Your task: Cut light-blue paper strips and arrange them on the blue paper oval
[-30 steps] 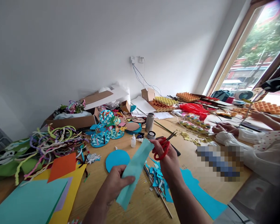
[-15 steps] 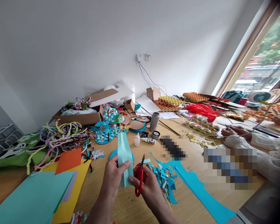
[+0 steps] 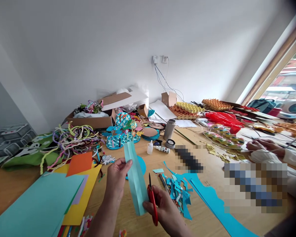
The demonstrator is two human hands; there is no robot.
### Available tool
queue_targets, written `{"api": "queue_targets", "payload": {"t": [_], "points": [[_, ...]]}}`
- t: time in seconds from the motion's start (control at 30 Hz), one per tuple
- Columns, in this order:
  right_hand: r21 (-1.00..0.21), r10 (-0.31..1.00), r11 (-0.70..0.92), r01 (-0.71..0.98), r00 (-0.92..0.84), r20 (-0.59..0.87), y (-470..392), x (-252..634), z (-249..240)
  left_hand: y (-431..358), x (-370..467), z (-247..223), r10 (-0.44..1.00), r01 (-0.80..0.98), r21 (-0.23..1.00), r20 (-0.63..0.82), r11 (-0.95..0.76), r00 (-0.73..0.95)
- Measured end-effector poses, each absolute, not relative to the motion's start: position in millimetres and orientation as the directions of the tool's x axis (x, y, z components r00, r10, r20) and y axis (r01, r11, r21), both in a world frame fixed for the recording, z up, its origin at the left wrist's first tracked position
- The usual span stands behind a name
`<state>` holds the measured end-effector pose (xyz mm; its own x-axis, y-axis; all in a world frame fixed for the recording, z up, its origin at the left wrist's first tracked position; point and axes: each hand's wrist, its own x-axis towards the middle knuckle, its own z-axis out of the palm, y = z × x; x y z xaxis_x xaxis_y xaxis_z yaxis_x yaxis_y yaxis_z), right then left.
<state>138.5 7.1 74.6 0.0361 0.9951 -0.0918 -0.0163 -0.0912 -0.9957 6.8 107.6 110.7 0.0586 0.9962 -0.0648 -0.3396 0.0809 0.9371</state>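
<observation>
A light turquoise paper strip (image 3: 135, 181) with lengthwise creases is held up between my two hands. My left hand (image 3: 118, 172) pinches its left edge near the top. My right hand (image 3: 160, 205) carries red-handled scissors (image 3: 152, 200), blades pointing up, while its thumb touches the strip's lower right edge. Partly hidden behind the strip, a blue paper disc (image 3: 141, 166) lies on the table. Blue paper scraps (image 3: 179, 192) are heaped right of the scissors, beside a long blue sheet with a wavy edge (image 3: 209, 200).
Coloured paper sheets (image 3: 37, 200) and tangled pipe cleaners (image 3: 74, 141) lie to the left. A glue bottle (image 3: 150, 148), a metal flask (image 3: 169, 129) and a decorated blue craft piece (image 3: 123, 131) stand farther back. At the right, another person's hands (image 3: 263, 146) rest over the table.
The strip is now stretched out longer and tilted, with my right hand lower and farther right. My left hand has shifted slightly up the strip. The whole view has turned a little leftward.
</observation>
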Motion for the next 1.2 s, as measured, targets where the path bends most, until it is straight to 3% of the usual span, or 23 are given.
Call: {"api": "queue_targets", "payload": {"t": [0.2,0.37,0.43,0.63,0.8,0.93,1.2], "points": [[-0.986,0.991,-0.137,-0.100,-0.021,-0.136,3.2,142.2,75.7,107.7,2.7,117.5,0.997,-0.371,0.926,-0.075,0.068,-0.004],[-0.980,0.998,-0.069,-0.188,-0.009,-0.069,9.6,146.3,92.0,96.7,5.7,120.2,0.888,-0.243,0.929,-0.153,0.279,0.433],[-0.976,0.998,-0.053,-0.210,0.004,-0.055,13.0,147.6,96.9,92.2,9.0,117.1,0.847,-0.170,0.944,-0.163,0.283,0.506],[-0.988,0.996,-0.015,-0.153,0.089,-0.029,18.7,151.5,84.1,89.0,17.0,109.6,0.895,-0.064,0.982,-0.135,0.179,0.424],[-0.984,0.993,0.023,0.175,0.114,0.044,4.3,154.2,69.6,92.6,16.8,108.0,0.952,-0.078,0.991,-0.084,0.112,0.295],[-0.943,0.999,-0.014,0.333,0.052,0.003,-16.3,150.5,69.0,92.4,18.6,106.1,0.965,-0.087,0.991,-0.076,0.101,0.253],[-0.931,0.994,-0.101,0.351,0.009,-0.105,-32.4,141.4,80.1,89.6,26.9,102.2,0.963,-0.090,0.989,-0.089,0.115,0.254]]}}
